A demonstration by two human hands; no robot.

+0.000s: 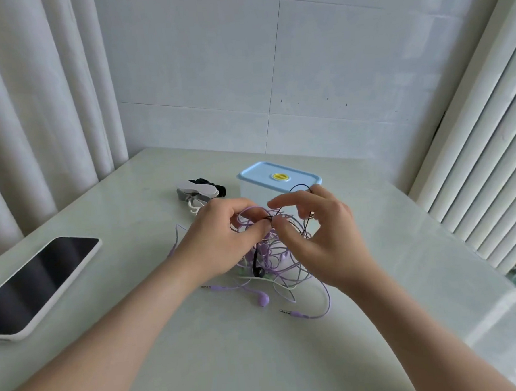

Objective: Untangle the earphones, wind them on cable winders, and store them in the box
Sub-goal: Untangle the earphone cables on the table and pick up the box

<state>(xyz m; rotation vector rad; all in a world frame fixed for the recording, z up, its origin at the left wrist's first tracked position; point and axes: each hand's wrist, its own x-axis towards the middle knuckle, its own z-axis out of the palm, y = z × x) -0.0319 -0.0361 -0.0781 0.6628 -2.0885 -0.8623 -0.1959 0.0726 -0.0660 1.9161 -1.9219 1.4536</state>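
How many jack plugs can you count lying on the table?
2. The left plug lies at the near-left edge of the tangle; the right plug lies nearest the camera. More may hide in the tangle.

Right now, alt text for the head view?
The left hand and right hand pinch cords of a tangle of purple, black and pale earphones on a table. Behind: closed blue-lidded box, cable winders; phone at left.

Single head view, looking forward and down, close over table [259, 359].
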